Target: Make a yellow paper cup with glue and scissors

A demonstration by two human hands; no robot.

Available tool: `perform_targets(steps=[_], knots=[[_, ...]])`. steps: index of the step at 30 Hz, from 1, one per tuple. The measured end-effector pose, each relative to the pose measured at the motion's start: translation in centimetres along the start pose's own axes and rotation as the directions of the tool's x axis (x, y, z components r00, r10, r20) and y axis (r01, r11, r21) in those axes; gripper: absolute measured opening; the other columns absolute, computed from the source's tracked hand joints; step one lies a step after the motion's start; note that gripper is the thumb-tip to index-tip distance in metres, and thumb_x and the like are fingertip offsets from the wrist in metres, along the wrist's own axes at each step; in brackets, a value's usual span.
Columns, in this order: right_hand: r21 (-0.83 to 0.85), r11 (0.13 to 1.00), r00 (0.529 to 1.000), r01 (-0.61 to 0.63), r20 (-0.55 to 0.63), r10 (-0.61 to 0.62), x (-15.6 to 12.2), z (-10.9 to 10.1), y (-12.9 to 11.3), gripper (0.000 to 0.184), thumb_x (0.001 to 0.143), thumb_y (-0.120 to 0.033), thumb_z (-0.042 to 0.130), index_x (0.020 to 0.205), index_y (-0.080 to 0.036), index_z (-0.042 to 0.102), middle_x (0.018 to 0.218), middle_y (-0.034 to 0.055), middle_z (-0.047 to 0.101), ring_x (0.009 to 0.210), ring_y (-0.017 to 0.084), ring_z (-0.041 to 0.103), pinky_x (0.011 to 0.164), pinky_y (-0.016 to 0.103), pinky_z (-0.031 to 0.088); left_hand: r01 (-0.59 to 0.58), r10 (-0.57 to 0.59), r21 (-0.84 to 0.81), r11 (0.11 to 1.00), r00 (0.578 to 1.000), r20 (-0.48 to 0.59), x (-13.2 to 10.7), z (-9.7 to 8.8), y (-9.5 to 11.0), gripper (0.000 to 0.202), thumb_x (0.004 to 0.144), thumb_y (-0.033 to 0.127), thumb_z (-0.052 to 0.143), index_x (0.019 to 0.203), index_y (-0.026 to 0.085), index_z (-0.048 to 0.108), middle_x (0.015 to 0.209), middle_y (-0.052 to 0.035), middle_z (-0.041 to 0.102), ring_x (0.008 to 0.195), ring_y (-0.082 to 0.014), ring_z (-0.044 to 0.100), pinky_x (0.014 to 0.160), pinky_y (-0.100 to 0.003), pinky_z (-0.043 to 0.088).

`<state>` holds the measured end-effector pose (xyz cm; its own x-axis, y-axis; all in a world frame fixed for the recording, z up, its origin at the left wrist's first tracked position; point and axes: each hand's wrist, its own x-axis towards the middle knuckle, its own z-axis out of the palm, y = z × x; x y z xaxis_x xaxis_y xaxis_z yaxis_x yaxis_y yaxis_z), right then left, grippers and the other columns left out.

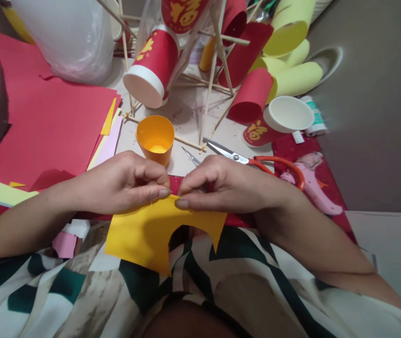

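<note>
My left hand [140, 185] and my right hand [218, 185] both pinch the top edge of a yellow sheet of paper [140, 232], thumbs close together near its middle. A rounded piece is cut out of the sheet's lower edge, toward the right. The sheet hangs over my lap. Just beyond my fingers stands a small orange-yellow paper cup [155, 136]. Scissors with orange handles [235, 157] lie open beyond my right hand, their handles partly behind my wrist. A pointed metal tip [190, 156] shows beside them, its other end hidden by my right hand.
Red paper sheets [45, 136] are stacked at the left. A frame of wooden sticks [207, 103] stands at the back around red paper cups [154, 65]. Red and pale yellow paper tubes [297, 80], a tipped cup [257, 131] and a pink glue gun [318, 188] lie at the right.
</note>
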<state>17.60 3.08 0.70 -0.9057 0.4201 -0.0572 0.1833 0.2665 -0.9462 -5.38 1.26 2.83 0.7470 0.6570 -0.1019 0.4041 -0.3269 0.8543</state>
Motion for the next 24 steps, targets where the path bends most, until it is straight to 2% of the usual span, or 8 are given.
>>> perform_targets(steps=[3, 5, 8, 10, 14, 19, 24], knots=[[-0.051, 0.997, 0.997, 0.055, -0.048, -0.058, -0.2, -0.1, -0.1, 0.034, 0.095, -0.016, 0.055, 0.062, -0.016, 0.046, 0.06, -0.0072, 0.033, 0.054, 0.004, 0.031, 0.05, 0.018, 0.027, -0.088, 0.094, 0.148, 0.985, 0.995, -0.031, -0.1, 0.1, 0.2, 0.026, 0.096, 0.018, 0.052, 0.071, 0.015, 0.056, 0.058, 0.005, 0.045, 0.051, -0.006, 0.038, 0.046, -0.016, 0.031], [-0.079, 0.992, 0.994, 0.103, -0.031, -0.105, -0.2, -0.1, 0.0, 0.033, 0.094, -0.014, 0.053, 0.062, -0.017, 0.045, 0.06, -0.0071, 0.034, 0.055, 0.004, 0.031, 0.051, 0.017, 0.028, -0.131, 0.134, 0.213, 0.968, 0.991, 0.0, 0.0, 0.0, 0.2, 0.026, 0.097, 0.017, 0.05, 0.071, 0.016, 0.054, 0.058, 0.0052, 0.044, 0.05, -0.0062, 0.038, 0.047, -0.017, 0.031], [-0.076, 0.993, 0.996, 0.093, 0.012, -0.092, -0.1, -0.1, 0.3, 0.032, 0.096, -0.017, 0.052, 0.064, -0.016, 0.047, 0.061, -0.0065, 0.036, 0.056, 0.005, 0.033, 0.051, 0.017, 0.029, -0.117, 0.103, 0.183, 0.976, 0.991, 0.089, 0.1, -0.1, 0.2, 0.024, 0.096, 0.016, 0.049, 0.072, 0.017, 0.055, 0.057, 0.0052, 0.047, 0.049, -0.0067, 0.041, 0.048, -0.018, 0.032], [-0.057, 0.997, 0.999, 0.048, -0.002, -0.048, -0.1, -0.1, 0.3, 0.032, 0.096, -0.021, 0.053, 0.064, -0.016, 0.05, 0.061, -0.0061, 0.037, 0.056, 0.005, 0.033, 0.051, 0.018, 0.029, -0.101, 0.088, 0.134, 0.986, 0.991, 0.097, 0.2, -0.1, 0.1, 0.021, 0.094, 0.016, 0.051, 0.074, 0.017, 0.058, 0.057, 0.0048, 0.051, 0.05, -0.0068, 0.044, 0.049, -0.018, 0.033], [-0.01, 0.999, 0.998, -0.052, -0.046, 0.052, -0.5, -0.5, -0.4, 0.032, 0.095, -0.024, 0.056, 0.065, -0.016, 0.052, 0.058, -0.0062, 0.037, 0.054, 0.005, 0.032, 0.048, 0.019, 0.027, -0.077, 0.078, 0.091, 0.993, 0.997, -0.008, 0.1, -0.2, 0.2, 0.022, 0.093, 0.017, 0.055, 0.072, 0.016, 0.061, 0.055, 0.0059, 0.047, 0.048, -0.0059, 0.04, 0.049, -0.018, 0.033], [0.028, 0.997, 0.984, -0.066, -0.163, 0.07, -1.1, -0.8, -1.3, 0.036, 0.095, -0.021, 0.056, 0.06, -0.017, 0.048, 0.057, -0.0066, 0.034, 0.053, 0.004, 0.03, 0.047, 0.019, 0.026, -0.037, 0.039, 0.021, 0.999, 0.994, -0.098, -0.1, -0.5, 0.6, 0.025, 0.092, 0.018, 0.058, 0.067, 0.016, 0.06, 0.053, 0.0063, 0.042, 0.047, -0.0055, 0.035, 0.046, -0.018, 0.031], [0.132, 0.984, 0.953, -0.119, -0.263, 0.15, -1.8, -0.7, -1.4, 0.025, 0.092, -0.032, 0.066, 0.073, -0.015, 0.064, 0.058, -0.0045, 0.049, 0.053, 0.006, 0.041, 0.047, 0.022, 0.03, 0.015, -0.019, -0.027, 1.0, 0.986, -0.168, -0.7, -0.6, 0.9, 0.022, 0.092, 0.021, 0.061, 0.071, 0.016, 0.066, 0.053, 0.0052, 0.047, 0.047, -0.0064, 0.038, 0.046, -0.019, 0.032]])
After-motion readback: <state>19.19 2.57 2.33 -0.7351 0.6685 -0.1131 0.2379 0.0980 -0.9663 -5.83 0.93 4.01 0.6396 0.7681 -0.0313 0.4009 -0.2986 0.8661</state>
